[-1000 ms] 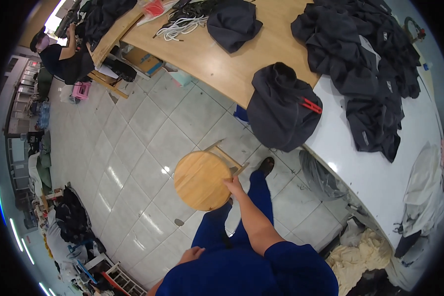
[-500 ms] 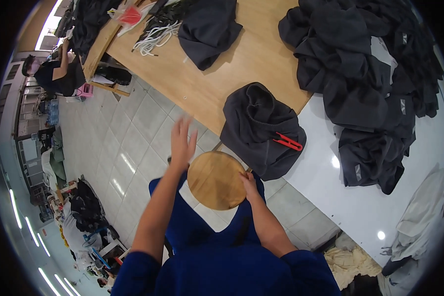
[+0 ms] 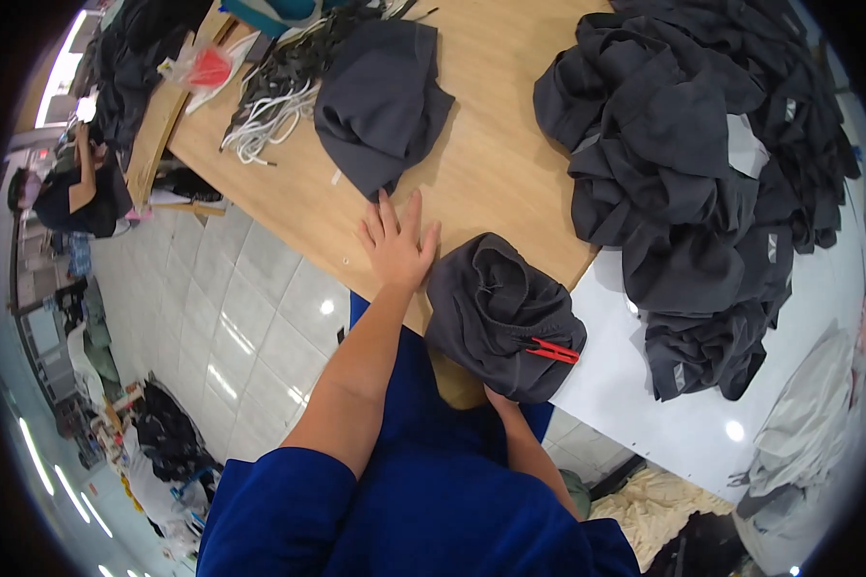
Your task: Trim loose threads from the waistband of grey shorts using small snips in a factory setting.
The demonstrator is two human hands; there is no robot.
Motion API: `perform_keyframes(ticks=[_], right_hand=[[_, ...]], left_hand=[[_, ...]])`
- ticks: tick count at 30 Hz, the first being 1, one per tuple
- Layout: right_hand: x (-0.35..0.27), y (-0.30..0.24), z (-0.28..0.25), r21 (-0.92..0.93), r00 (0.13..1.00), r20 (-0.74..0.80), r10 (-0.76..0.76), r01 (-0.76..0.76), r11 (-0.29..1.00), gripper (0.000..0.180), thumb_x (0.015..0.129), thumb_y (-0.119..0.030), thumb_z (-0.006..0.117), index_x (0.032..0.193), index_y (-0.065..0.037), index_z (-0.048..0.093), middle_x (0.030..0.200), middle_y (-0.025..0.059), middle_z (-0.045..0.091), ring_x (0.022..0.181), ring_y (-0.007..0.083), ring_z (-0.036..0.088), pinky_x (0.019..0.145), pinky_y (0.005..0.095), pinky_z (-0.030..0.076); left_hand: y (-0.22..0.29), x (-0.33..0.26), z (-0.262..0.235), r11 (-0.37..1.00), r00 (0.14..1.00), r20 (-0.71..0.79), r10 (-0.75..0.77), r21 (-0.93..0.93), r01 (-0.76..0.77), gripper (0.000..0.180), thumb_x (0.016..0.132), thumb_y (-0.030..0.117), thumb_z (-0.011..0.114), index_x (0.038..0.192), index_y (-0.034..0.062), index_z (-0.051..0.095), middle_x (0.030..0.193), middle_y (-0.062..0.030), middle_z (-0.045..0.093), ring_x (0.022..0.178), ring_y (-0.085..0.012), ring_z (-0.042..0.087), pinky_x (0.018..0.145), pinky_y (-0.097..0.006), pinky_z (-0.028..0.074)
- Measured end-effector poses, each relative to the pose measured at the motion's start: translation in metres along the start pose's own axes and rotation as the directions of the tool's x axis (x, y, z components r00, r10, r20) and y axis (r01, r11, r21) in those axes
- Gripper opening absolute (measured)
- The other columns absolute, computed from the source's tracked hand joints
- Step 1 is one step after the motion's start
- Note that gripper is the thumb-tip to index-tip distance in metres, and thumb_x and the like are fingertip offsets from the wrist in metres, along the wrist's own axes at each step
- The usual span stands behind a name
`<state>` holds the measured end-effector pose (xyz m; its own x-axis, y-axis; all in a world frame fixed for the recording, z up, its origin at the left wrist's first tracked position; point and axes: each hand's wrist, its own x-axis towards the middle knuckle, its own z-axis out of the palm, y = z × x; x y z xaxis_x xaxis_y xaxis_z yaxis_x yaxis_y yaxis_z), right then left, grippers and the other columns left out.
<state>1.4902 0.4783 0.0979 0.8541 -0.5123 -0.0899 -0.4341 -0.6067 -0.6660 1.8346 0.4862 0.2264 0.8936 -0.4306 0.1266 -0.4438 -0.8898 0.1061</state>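
My left hand (image 3: 394, 246) lies palm down on the wooden tabletop (image 3: 496, 144), fingers spread, holding nothing. Just to its right sits a bundled dark grey garment (image 3: 491, 298) with a gathered opening. Red thread snips (image 3: 553, 350) rest on that bundle. Below the table edge, a round wooden stool (image 3: 460, 387) shows only in part under the garment's overhang. My right hand (image 3: 500, 400) is at the stool's right edge, closed on it; most of its fingers are hidden by the garment. Beyond my left fingertips lies another dark grey garment (image 3: 380, 106).
A large heap of dark grey garments (image 3: 674, 183) covers the right side, partly on a white tabletop (image 3: 606, 365). White cords (image 3: 269, 125) lie at the back left. Pale cloth (image 3: 654, 510) is piled below the white top. A person (image 3: 77, 188) works at far left.
My left hand has come forward and down onto the tabletop. The stool has moved from open view to partly under the garment's overhang, my right hand still at its edge. My view has shifted.
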Motion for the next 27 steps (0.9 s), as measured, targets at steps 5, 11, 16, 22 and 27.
perform_keyframes(ticks=[5,11,16,22,27], right_hand=[[0.029,-0.027,-0.015,0.083,0.938,0.291,0.187,-0.219,0.972,0.051,0.084,-0.036,0.057,0.126,-0.007,0.049,0.133,0.0146,0.044,0.126,0.0317,0.036,0.106,0.0401,0.026],[0.058,-0.066,-0.042,0.134,0.936,0.288,0.202,-0.249,0.959,0.046,0.083,-0.031,0.057,0.122,-0.007,0.053,0.126,0.0145,0.051,0.12,0.0319,0.044,0.103,0.0406,0.031],[0.05,-0.099,-0.046,-0.069,0.957,0.221,0.188,-0.177,0.982,0.035,0.09,-0.029,0.047,0.11,-0.003,0.059,0.107,0.0181,0.06,0.099,0.0384,0.055,0.091,0.0393,0.042],[0.068,-0.16,-0.141,0.404,0.745,0.626,0.231,-0.563,0.721,0.049,0.095,-0.042,0.036,0.106,-0.001,0.06,0.083,0.0131,0.066,0.077,0.0221,0.063,0.075,0.0319,0.048],[0.079,-0.111,-0.172,-0.05,0.925,-0.336,0.176,-0.204,0.978,0.037,0.094,-0.027,0.038,0.115,-0.001,0.054,0.103,0.0169,0.06,0.091,0.026,0.055,0.084,0.0352,0.041]], left_hand=[[-0.01,-0.004,0.003,1.0,0.999,-0.041,0.025,0.005,-0.025,0.056,0.083,0.047,0.05,0.135,0.0257,0.041,0.143,-0.0188,0.027,0.13,-0.0413,0.024,0.103,-0.057,0.016],[-0.006,-0.003,-0.001,0.988,0.997,0.005,0.079,-0.133,-0.077,0.053,0.084,0.04,0.05,0.133,0.0227,0.043,0.143,-0.0203,0.027,0.131,-0.0438,0.019,0.103,-0.059,0.012],[-0.019,-0.006,-0.016,0.938,0.986,-0.034,0.161,-0.307,-0.163,0.049,0.085,0.034,0.05,0.132,0.021,0.045,0.143,-0.021,0.025,0.132,-0.0454,0.016,0.103,-0.061,0.009],[-0.032,-0.013,-0.006,0.879,0.975,-0.041,0.218,-0.426,-0.215,0.046,0.085,0.031,0.051,0.129,0.0196,0.049,0.143,-0.0202,0.026,0.132,-0.0462,0.017,0.103,-0.06,0.007],[-0.031,-0.012,-0.012,0.869,0.968,-0.051,0.247,-0.43,-0.245,0.047,0.084,0.03,0.051,0.13,0.0184,0.047,0.143,-0.0199,0.027,0.131,-0.0475,0.016,0.103,-0.061,0.006]])
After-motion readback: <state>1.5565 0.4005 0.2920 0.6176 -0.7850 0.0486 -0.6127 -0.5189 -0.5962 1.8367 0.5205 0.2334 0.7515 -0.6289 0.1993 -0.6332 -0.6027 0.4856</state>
